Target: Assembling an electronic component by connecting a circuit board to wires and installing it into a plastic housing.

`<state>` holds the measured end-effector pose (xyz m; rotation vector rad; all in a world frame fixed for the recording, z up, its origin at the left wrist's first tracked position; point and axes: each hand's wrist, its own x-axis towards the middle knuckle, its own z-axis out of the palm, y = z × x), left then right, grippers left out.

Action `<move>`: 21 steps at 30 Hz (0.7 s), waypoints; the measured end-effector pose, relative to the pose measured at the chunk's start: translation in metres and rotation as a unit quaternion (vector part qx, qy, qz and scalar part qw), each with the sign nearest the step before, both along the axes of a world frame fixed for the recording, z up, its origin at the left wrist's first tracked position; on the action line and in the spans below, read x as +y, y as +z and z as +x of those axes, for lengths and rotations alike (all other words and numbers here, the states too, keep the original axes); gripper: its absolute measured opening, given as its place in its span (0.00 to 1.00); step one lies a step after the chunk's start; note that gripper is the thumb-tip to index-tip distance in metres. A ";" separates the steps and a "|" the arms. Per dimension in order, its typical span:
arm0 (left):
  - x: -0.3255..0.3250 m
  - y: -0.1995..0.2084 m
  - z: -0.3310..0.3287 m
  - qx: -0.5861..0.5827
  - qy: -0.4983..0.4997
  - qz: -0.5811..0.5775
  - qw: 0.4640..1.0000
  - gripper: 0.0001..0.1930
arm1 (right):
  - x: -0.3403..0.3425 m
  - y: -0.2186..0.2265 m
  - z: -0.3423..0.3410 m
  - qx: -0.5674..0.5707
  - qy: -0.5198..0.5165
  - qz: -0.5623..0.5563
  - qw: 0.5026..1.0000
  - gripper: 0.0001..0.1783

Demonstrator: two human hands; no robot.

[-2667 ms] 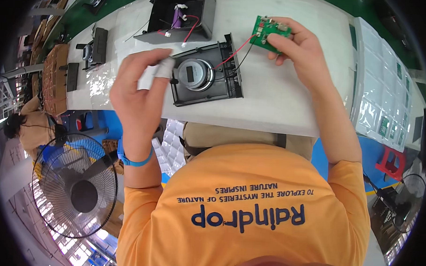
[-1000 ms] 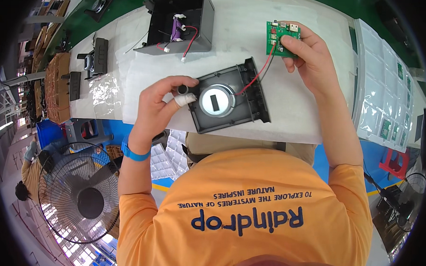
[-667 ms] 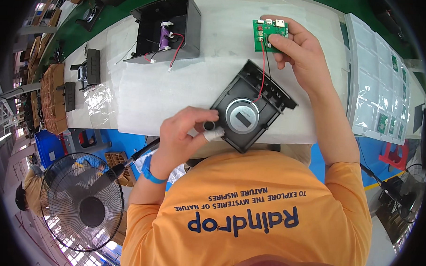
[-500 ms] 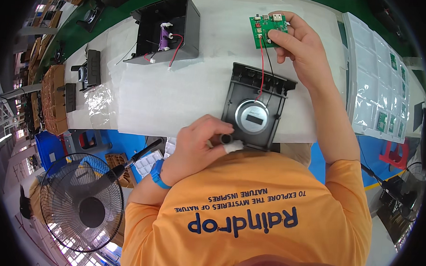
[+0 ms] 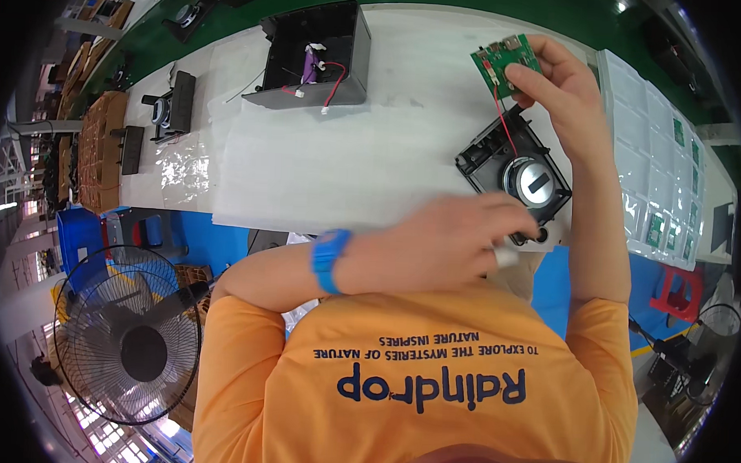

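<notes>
My right hand (image 5: pixel 567 87) pinches a green circuit board (image 5: pixel 507 66) by its right side, thumb on top. A red wire runs from it down to a round silver-backed speaker (image 5: pixel 529 178) in a black panel (image 5: pixel 489 154), which lies turned at an angle. My left hand (image 5: pixel 460 239), blurred, reaches across and closes at the panel's near corner. A dark round tube end (image 5: pixel 541 235) shows by its fingertips; whether it belongs to the panel I cannot tell. White wrap covers one fingertip. An open black box (image 5: pixel 362 56) with a purple battery cell (image 5: pixel 310 66) stands farther left.
White sheeting (image 5: pixel 324 164) covers the table. Clear plastic trays (image 5: pixel 647 151) with green boards lie at the right. Another speaker panel (image 5: pixel 179 106) and a cardboard box (image 5: pixel 102 153) are at the left. A black fan (image 5: pixel 134 337) stands near left, a red stool (image 5: pixel 678 293) near right.
My right hand has carried the circuit board rightward. The panel has slid right and turned counterclockwise, with my left hand moving right alongside it. The view has shifted slightly.
</notes>
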<state>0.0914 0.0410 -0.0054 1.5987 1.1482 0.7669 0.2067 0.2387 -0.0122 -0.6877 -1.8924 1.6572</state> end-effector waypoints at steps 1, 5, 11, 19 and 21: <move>-0.002 0.010 -0.020 0.105 0.090 0.158 0.978 0.22 | 0.000 -0.001 0.000 0.001 0.002 -0.015 1.000 0.15; 0.006 0.040 -0.097 0.240 0.392 0.326 0.826 0.16 | -0.003 -0.007 0.007 0.005 -0.017 -0.024 1.000 0.15; 0.068 0.043 -0.143 0.499 0.370 0.110 0.776 0.15 | 0.000 -0.010 0.003 0.013 -0.040 -0.026 0.999 0.15; 0.076 0.040 -0.152 0.589 0.180 0.011 0.788 0.16 | -0.008 -0.017 0.004 0.018 -0.025 -0.063 0.998 0.16; 0.042 0.058 -0.138 0.561 0.155 0.030 0.813 0.10 | -0.011 -0.018 0.004 0.021 -0.029 -0.069 0.997 0.19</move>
